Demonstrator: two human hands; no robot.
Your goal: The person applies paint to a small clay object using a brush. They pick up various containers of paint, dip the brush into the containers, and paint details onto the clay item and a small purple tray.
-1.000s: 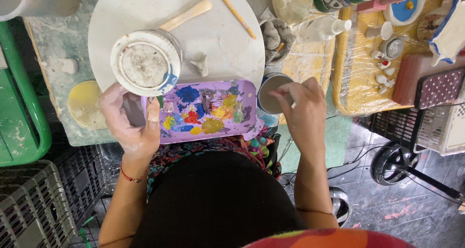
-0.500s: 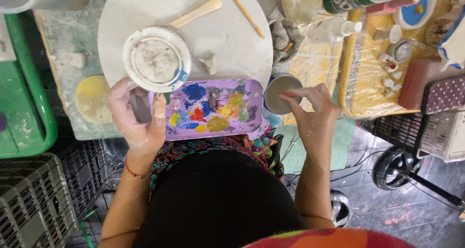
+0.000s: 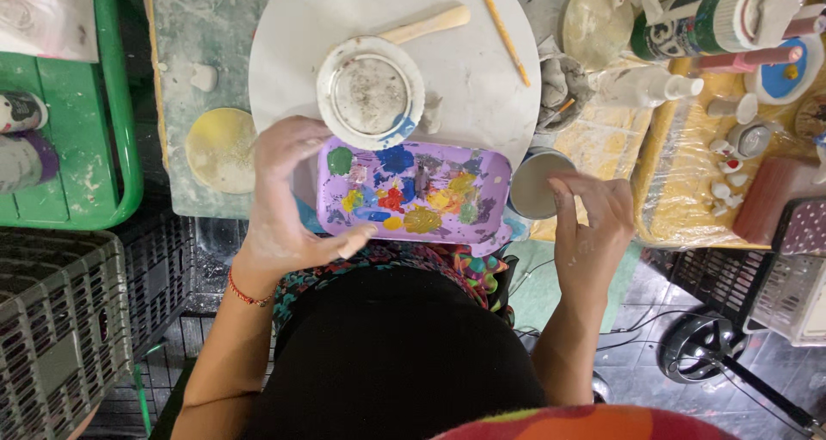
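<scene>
Left hand (image 3: 288, 199) grips purple palette (image 3: 413, 190) beside round white dish (image 3: 370, 92)

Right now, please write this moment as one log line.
left hand: holds purple paint tray edge | right hand: beside metal cup, empty | round dish: on white board

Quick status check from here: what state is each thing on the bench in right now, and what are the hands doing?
Purple paint tray: flat, dabbed with many paint colours.
Round dish: upright on the white board, grey residue inside.
Small cup: upright, open, beside the tray.
Wooden tool: lying on the board.
Left hand: gripping the tray's left end.
Right hand: empty, touching nothing, near the cup.
</scene>
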